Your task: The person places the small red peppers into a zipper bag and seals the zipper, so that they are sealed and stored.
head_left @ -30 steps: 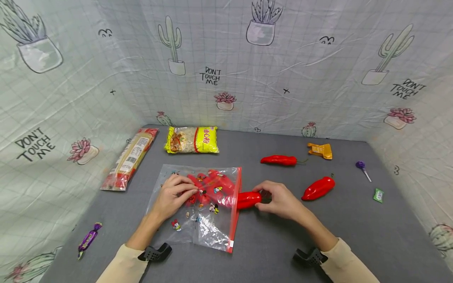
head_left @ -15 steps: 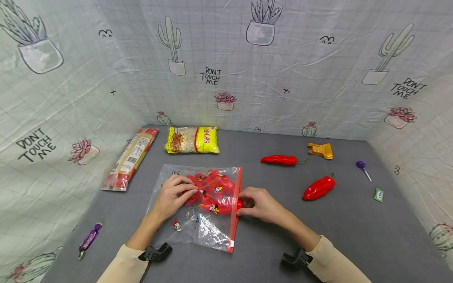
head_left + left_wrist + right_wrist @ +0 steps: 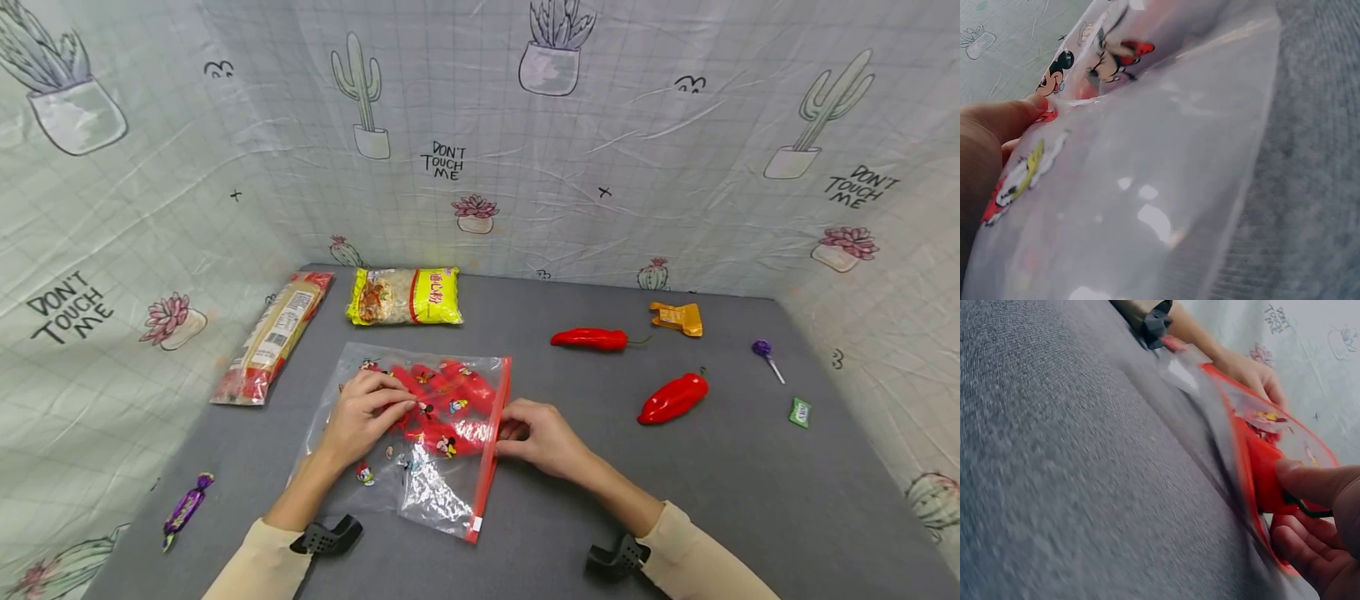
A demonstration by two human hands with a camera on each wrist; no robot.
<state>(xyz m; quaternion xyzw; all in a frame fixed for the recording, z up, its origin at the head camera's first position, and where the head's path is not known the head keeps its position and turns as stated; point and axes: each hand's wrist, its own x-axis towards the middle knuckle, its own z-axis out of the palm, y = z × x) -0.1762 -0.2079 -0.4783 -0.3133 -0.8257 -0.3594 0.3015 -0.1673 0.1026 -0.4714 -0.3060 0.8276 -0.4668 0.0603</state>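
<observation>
A white fabric wall [image 3: 660, 142] printed with potted cacti and "DON'T TOUCH ME" stood behind a grey table [image 3: 570, 533]. At left lay a purple twist-wrapped candy [image 3: 184, 512], its lettering too small to read; farther back, a long red-and-tan plastic packet [image 3: 275, 337] showed a barcode. The left hand [image 3: 363, 417] reached forward, thumb and fingers pinching a clear cartoon-printed plastic bag [image 3: 438, 500]. Beyond it, a yellow plastic packet [image 3: 405, 297] bore red Chinese characters. The bag's film blurred the overlapping red peppers [image 3: 472, 387] inside. At its red-edged mouth, the right hand [image 3: 543, 437] pinched a glossy green-stemmed red pepper [image 3: 1263, 465], mostly inside, thumb against it, other fingers curled below. Farther right lay two loose red peppers [image 3: 673, 398], an orange wrapper [image 3: 678, 319], a purple lollipop [image 3: 762, 348] and a green-wrapped candy [image 3: 800, 412].
</observation>
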